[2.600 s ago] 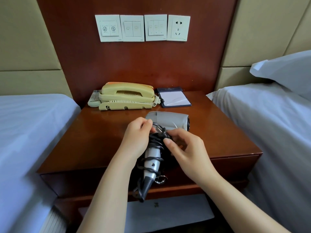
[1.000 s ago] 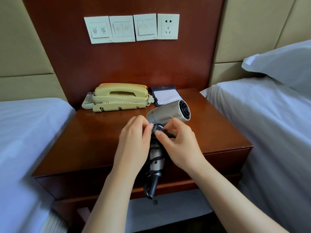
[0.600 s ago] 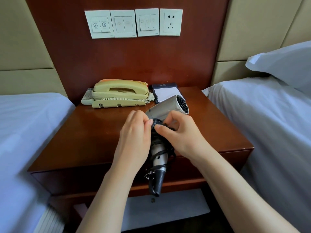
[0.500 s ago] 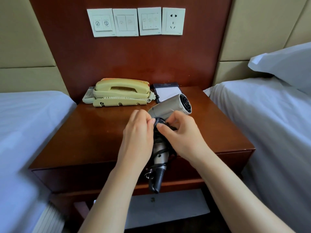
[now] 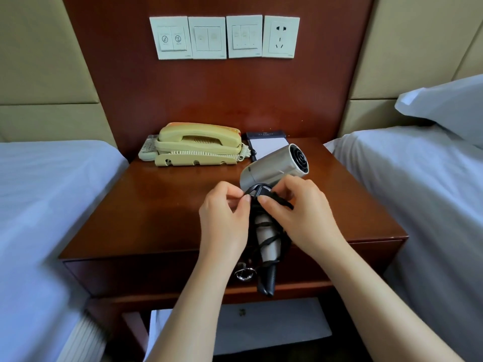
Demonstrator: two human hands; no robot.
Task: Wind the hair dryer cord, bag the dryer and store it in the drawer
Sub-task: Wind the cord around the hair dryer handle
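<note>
Left hand (image 5: 224,218) and right hand (image 5: 303,218) both pinch the cord (image 5: 283,202) at the neck of the dryer (image 5: 271,167), seemingly tucking its end so the handle wraps hold tight.

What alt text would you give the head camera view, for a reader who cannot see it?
A person's left hand and right hand pinch the black cord wound round the handle of a silver hair dryer, held over the edge of a wooden nightstand. Behind sit a cream telephone and a notepad, under wall switches; a white bed flanks each side.
</note>
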